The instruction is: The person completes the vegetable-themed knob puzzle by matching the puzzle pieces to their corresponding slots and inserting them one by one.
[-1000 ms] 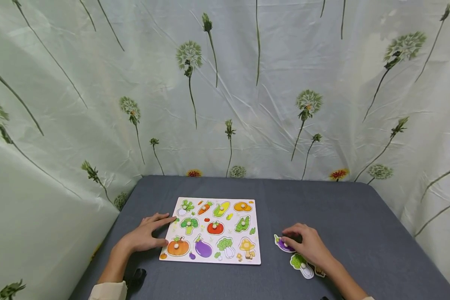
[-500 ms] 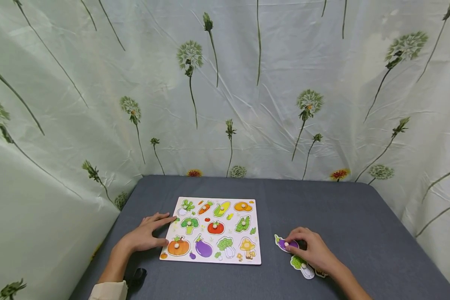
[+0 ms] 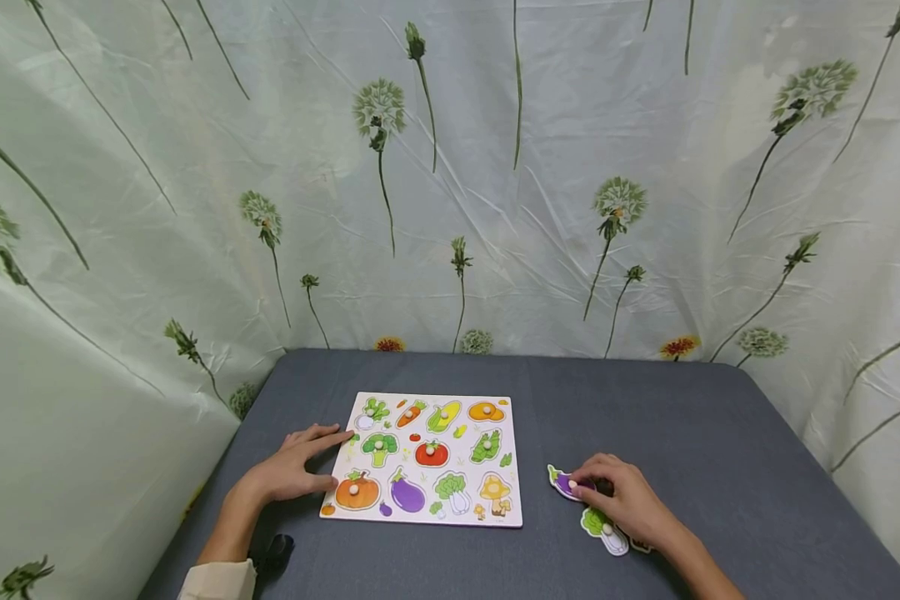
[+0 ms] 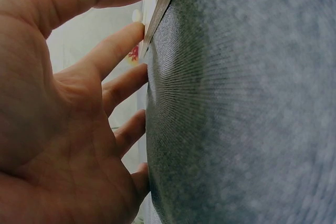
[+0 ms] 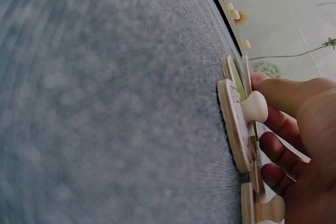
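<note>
My left hand (image 3: 291, 467) lies spread at the left side of a white vegetable knob-puzzle board (image 3: 459, 450), thumb and index fingertip at its edge; the left wrist view shows the thumb on the board's edge (image 4: 164, 6). On the board, the eggplant, bok choy and mushroom pictures show no knobs. To the right, my right hand (image 3: 630, 498) pinches the knob of an eggplant puzzle piece (image 3: 558, 482) between thumb and index finger. Just below it lies a bok choy piece (image 3: 613, 542), its white knob (image 5: 256, 107) large in the right wrist view.
Another piece (image 3: 640, 546) pokes out from under the right wrist. A black object (image 3: 276, 557) sits by the left wrist. Dark grey cloth covers the table (image 3: 690, 417). A pale curtain (image 3: 495, 208) with dandelion prints hangs behind and around it.
My right thumb and index finger have shifted slightly on the eggplant piece, leaving more of its knob in sight than a second ago. The left hand and the board stay put.
</note>
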Motion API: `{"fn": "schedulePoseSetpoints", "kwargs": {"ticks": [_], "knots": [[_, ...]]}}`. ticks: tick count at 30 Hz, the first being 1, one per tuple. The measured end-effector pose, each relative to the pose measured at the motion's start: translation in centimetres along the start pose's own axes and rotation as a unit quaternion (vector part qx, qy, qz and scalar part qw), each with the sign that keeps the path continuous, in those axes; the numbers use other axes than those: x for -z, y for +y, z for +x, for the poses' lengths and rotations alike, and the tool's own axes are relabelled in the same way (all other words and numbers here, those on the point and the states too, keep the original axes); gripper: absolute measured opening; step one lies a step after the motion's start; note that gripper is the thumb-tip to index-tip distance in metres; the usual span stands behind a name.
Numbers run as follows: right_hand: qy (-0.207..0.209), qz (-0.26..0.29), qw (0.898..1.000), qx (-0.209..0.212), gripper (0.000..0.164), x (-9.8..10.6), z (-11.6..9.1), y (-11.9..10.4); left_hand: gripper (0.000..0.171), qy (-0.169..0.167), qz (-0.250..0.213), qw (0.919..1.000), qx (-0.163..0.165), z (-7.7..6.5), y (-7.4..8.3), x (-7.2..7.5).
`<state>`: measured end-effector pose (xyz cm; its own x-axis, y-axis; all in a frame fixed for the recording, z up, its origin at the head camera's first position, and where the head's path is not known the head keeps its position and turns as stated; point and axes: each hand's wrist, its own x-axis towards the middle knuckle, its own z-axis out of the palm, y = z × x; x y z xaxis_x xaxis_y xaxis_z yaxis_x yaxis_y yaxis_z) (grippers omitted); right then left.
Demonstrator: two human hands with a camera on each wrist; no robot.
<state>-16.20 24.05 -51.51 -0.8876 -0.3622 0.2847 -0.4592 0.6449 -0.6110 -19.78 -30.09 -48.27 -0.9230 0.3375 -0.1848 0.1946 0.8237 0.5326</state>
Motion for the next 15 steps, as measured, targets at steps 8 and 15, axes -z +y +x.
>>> {"fn": "schedulePoseSetpoints", "kwargs": {"ticks": [8,15], "knots": [[-0.012,0.003,1.000,-0.019,0.007,0.4,0.8,-0.4,0.081,-0.002,0.001,1.0000,0.001,0.1,-0.1,0.0],[-0.029,0.002,0.998,-0.047,0.007,0.8,1.7,-1.2,0.081,-0.001,0.001,1.0000,-0.007,0.1,-0.2,0.0]]}}
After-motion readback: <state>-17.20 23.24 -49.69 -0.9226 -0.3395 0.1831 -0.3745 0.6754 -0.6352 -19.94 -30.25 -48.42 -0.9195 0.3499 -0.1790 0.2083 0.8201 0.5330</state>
